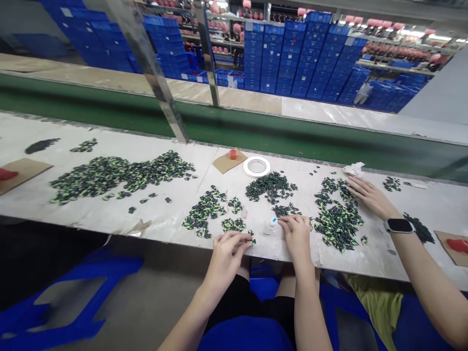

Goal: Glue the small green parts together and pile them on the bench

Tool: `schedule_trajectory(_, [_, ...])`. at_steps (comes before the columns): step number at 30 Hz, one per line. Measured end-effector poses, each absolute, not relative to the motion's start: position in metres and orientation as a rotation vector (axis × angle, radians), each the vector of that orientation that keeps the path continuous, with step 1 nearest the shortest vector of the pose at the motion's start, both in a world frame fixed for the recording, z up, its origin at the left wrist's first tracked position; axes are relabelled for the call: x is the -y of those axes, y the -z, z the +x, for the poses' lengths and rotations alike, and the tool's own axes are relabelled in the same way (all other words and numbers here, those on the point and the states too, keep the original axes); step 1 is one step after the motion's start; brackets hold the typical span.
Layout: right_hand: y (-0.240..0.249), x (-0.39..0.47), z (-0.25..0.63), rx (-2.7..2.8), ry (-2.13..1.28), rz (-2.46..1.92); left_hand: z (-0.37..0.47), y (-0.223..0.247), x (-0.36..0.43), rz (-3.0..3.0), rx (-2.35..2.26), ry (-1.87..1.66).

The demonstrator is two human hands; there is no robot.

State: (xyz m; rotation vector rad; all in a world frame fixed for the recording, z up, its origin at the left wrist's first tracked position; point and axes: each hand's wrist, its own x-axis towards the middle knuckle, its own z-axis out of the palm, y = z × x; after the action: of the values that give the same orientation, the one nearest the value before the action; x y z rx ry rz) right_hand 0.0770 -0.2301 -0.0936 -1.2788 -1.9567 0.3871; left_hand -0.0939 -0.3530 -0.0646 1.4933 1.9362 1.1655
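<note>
My left hand is pinched at the table's front edge, with a small black-and-green piece at its fingertips. To its right, the fingers of my right hand are pressed together beside a white wad with a blue spot on top. What those fingers hold, if anything, is too small to make out. Behind my left hand lie a small group of black-and-green pieces and a larger pile of the same pieces. A heap of small dark pieces lies beyond my right hand.
A co-worker's hand with a watch reaches over another black-and-green pile. A white tape roll and a red cup on cardboard sit farther back. A metal post stands at the table's rear edge, by a green belt.
</note>
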Motion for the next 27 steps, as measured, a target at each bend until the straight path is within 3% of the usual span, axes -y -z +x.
schedule_trajectory(6, [0.071,0.249,0.085,1.729,-0.537,-1.281,-0.085,0.058,0.354,1.499,-1.876,-1.231])
schedule_trajectory(14, [0.057,0.316,0.066,1.440,-0.998,-1.233,-0.071,0.052,0.352,1.507,-1.844,-1.334])
schedule_trajectory(27, [0.055,0.321,0.062,1.452,-1.109,-1.224,-0.074,0.052,0.356,1.597,-1.795,-1.286])
